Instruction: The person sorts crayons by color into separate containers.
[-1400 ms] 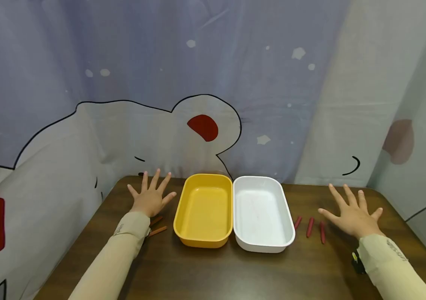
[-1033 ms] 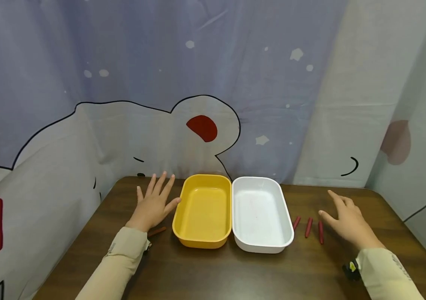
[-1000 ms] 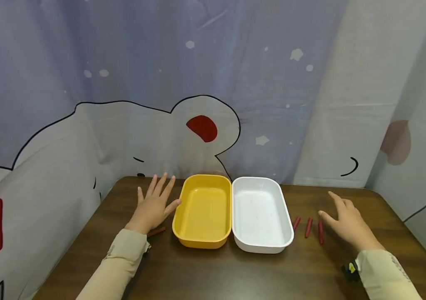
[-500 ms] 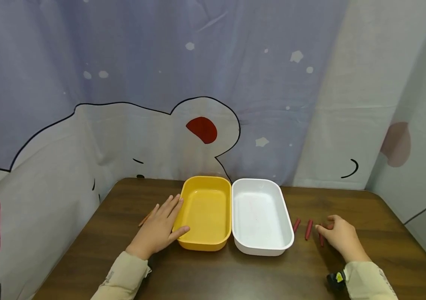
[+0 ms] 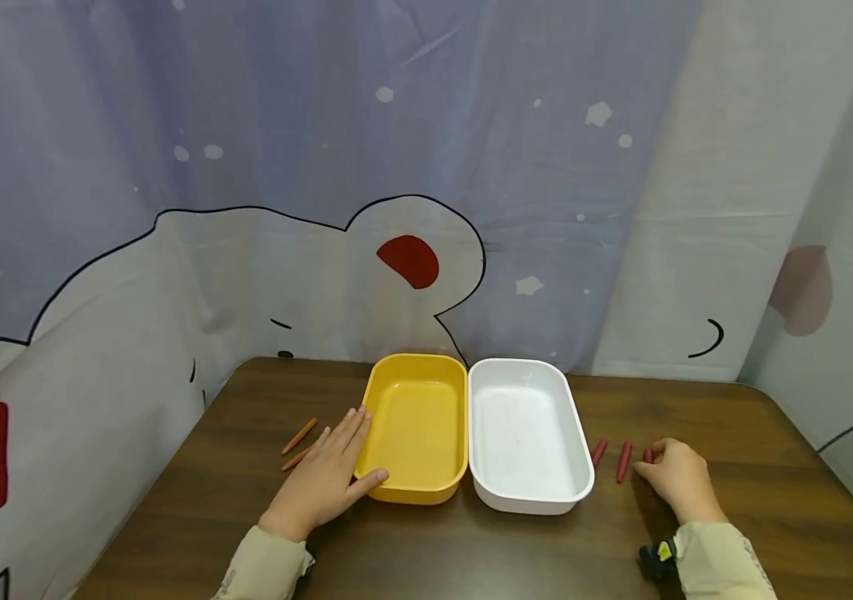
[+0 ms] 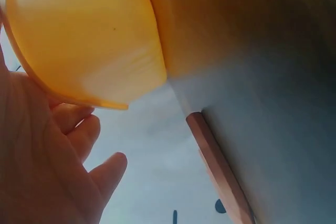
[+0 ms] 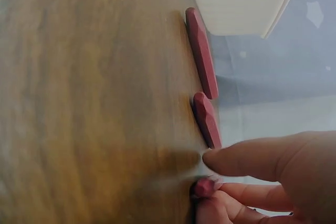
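My left hand (image 5: 320, 485) lies with straight fingers over the left rim of the yellow tray (image 5: 419, 492), thumb spread near its front corner. Just left of it are two orange-brown crayons (image 5: 299, 436), one partly behind the fingers; a crayon (image 6: 218, 166) also shows below the hand in the left wrist view. My right hand (image 5: 681, 479) is low on the table around a dark red crayon (image 7: 205, 187), fingers curled on one side and thumb on the other, with a small gap at the thumb tip. Two more red crayons (image 7: 202, 56) lie to its left.
A white tray (image 5: 531, 505) stands against the yellow one, close to the nearest red crayon. Both sit on a brown wooden table (image 5: 456, 558), backed by a printed curtain (image 5: 546, 167).
My left hand has come down and right onto the yellow tray's rim, uncovering the orange-brown crayons. The right hand has moved down and left, its spread fingers curling round the rightmost red crayon.
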Action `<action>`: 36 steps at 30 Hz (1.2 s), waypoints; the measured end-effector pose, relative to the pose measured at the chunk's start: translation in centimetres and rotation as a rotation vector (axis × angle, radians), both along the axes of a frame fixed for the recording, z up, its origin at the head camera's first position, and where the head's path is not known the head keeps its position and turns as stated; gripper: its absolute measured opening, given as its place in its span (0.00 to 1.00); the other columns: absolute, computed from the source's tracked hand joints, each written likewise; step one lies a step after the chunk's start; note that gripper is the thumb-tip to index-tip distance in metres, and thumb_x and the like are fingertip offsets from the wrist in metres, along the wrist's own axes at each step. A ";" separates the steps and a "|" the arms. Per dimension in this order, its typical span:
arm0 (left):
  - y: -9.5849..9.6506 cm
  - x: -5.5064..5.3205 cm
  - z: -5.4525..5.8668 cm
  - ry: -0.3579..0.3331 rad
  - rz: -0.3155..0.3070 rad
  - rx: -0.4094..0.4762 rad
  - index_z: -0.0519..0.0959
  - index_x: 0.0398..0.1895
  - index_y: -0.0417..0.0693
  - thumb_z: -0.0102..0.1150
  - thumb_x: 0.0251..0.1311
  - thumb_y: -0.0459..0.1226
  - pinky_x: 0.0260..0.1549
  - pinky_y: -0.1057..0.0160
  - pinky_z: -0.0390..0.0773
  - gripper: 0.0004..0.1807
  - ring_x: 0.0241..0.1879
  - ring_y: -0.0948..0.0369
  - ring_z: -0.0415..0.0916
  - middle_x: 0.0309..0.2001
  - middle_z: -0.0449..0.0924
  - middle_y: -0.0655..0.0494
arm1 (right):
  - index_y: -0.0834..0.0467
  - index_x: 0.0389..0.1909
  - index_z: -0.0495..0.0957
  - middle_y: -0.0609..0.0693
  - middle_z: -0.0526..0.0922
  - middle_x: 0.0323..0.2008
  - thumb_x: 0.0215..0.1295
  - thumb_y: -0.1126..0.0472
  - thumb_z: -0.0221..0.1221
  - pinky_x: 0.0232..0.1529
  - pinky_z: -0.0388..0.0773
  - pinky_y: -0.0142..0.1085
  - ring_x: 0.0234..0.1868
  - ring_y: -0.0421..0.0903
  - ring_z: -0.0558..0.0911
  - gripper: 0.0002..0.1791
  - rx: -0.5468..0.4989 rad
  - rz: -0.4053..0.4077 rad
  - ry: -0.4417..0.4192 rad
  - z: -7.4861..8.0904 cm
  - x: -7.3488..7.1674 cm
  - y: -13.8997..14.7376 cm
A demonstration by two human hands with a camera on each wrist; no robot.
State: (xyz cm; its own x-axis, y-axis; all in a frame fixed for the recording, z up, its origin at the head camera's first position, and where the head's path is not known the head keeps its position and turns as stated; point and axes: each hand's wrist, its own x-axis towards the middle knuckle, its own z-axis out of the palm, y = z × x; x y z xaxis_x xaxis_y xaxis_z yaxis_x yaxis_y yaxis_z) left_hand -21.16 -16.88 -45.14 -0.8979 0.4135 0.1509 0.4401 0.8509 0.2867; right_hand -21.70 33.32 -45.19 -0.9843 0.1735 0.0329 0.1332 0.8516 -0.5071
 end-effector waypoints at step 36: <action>0.1 0.1 -0.3 -0.019 -0.017 0.027 0.51 0.80 0.38 0.46 0.72 0.64 0.74 0.39 0.51 0.49 0.80 0.50 0.42 0.81 0.45 0.46 | 0.75 0.59 0.74 0.68 0.83 0.45 0.67 0.66 0.59 0.27 0.81 0.30 0.28 0.37 0.82 0.22 -0.396 -0.061 0.108 1.7 1.1 -2.2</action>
State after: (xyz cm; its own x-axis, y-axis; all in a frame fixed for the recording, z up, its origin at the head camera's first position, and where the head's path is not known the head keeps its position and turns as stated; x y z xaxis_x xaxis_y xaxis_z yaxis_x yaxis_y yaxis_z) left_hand -21.11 -16.77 -45.42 -0.8937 0.4247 0.1449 0.4485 0.8352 0.3183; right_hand -20.60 31.09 -43.47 -0.9662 0.2519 0.0547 0.1055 0.5801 -0.8076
